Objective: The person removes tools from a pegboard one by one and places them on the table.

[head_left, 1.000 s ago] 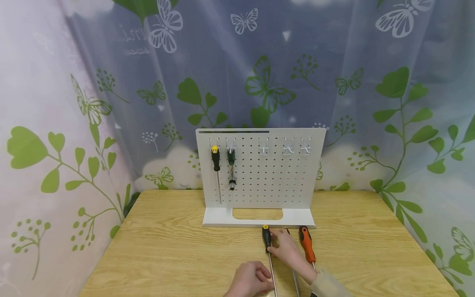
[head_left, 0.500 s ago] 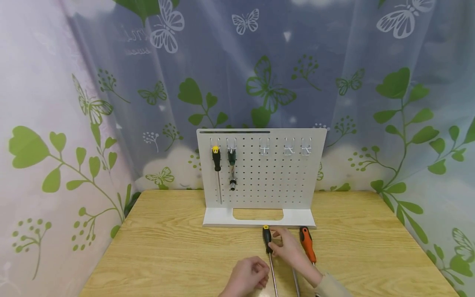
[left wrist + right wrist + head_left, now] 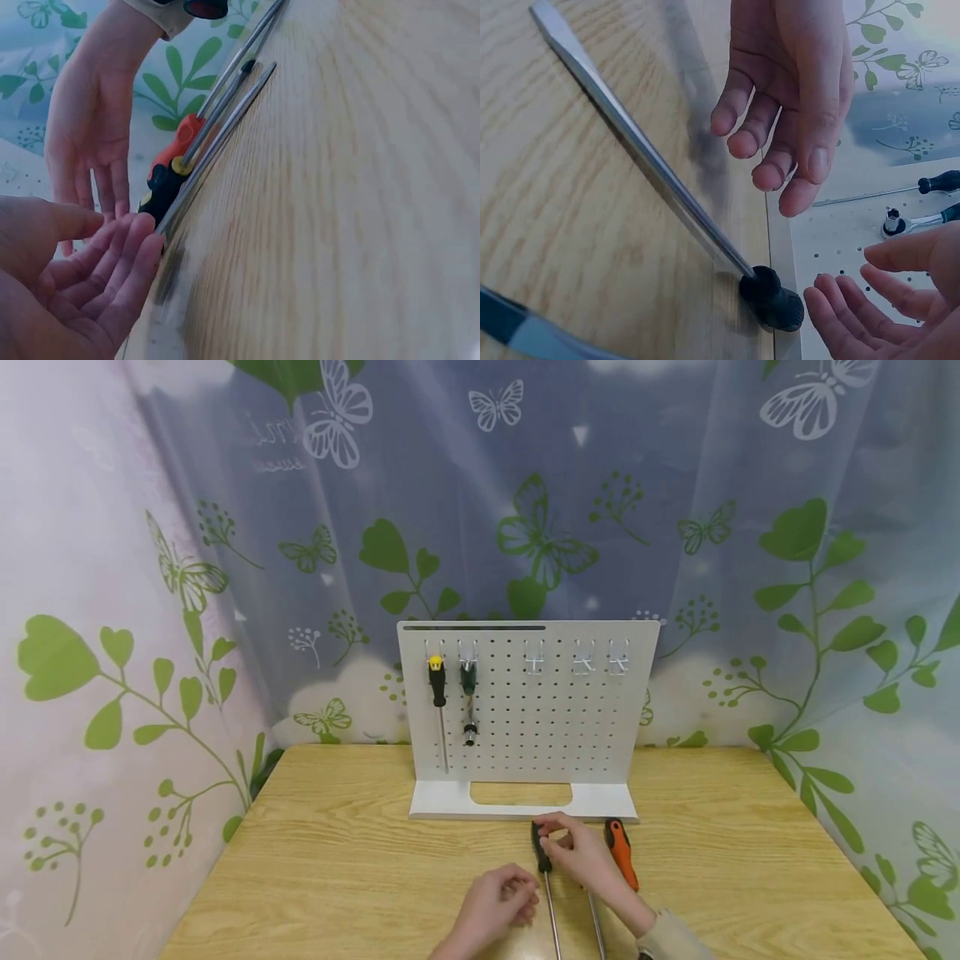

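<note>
A flat-tipped screwdriver with a black handle [image 3: 541, 852] lies on the table, its metal shaft [image 3: 656, 159] toward the person. My right hand [image 3: 581, 853] is at the top end of this handle, its fingers bent loosely; in the right wrist view the fingertips [image 3: 821, 289] appear just apart from it. Left of the shaft hovers my left hand [image 3: 491, 902], fingers loosely curled and holding nothing. Under the right forearm a second screwdriver [image 3: 596, 927] shows only its shaft; the left wrist view shows its black-and-yellow handle [image 3: 161, 191]. An orange-and-black screwdriver [image 3: 621, 856] lies furthest right.
A white pegboard [image 3: 525, 735] stands behind the hands on its flat base. On its left side hang a yellow-topped screwdriver [image 3: 437, 685] and a ratchet wrench [image 3: 469, 693]. Three hooks [image 3: 582, 660] are fixed at its upper right. A patterned curtain surrounds the wooden table [image 3: 315, 860].
The left hand has drawn back from the shaft, up and to the left. The right hand has shifted left over the handle's end, covering its yellow top.
</note>
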`<state>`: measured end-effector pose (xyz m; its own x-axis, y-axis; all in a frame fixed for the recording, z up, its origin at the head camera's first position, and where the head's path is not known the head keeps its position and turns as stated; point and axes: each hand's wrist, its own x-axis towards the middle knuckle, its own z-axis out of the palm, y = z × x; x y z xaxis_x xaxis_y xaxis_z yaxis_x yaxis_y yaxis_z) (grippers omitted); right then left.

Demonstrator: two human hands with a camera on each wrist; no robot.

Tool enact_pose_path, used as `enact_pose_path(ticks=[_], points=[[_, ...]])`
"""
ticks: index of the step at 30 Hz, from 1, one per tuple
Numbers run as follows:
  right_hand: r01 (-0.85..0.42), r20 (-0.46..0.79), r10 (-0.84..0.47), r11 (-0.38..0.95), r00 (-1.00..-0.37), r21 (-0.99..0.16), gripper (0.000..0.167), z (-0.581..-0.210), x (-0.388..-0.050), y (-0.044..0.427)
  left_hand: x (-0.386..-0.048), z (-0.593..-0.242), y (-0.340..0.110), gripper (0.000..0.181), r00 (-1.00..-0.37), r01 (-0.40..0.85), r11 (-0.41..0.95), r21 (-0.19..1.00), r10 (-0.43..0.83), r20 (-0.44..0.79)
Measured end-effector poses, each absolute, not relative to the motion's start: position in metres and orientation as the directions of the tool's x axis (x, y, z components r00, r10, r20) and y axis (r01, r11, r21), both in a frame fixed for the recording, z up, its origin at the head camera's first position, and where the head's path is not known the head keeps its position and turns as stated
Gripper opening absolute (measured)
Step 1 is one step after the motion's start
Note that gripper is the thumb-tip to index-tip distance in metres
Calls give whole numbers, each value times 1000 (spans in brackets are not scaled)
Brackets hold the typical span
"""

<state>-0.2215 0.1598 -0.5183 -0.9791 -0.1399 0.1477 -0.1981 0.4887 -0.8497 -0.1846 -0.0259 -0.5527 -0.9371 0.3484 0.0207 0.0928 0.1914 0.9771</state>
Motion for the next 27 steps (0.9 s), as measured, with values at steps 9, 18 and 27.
enact_pose_path(ticks=[9, 18, 27], points=[[-336, 283, -182, 474, -942, -814, 29, -506, -238, 145, -210, -546, -41, 19, -936, 216, 182, 959, 320, 150], [-382, 351, -151, 419, -924, -824, 30, -486, -259, 127, -238, -530, -59, 22, -945, 298, 213, 930, 201, 257], [-389, 368, -131, 385, -921, -837, 32, -464, -278, 115, -269, -510, -69, 22, -930, 365, 185, 912, 31, 366]])
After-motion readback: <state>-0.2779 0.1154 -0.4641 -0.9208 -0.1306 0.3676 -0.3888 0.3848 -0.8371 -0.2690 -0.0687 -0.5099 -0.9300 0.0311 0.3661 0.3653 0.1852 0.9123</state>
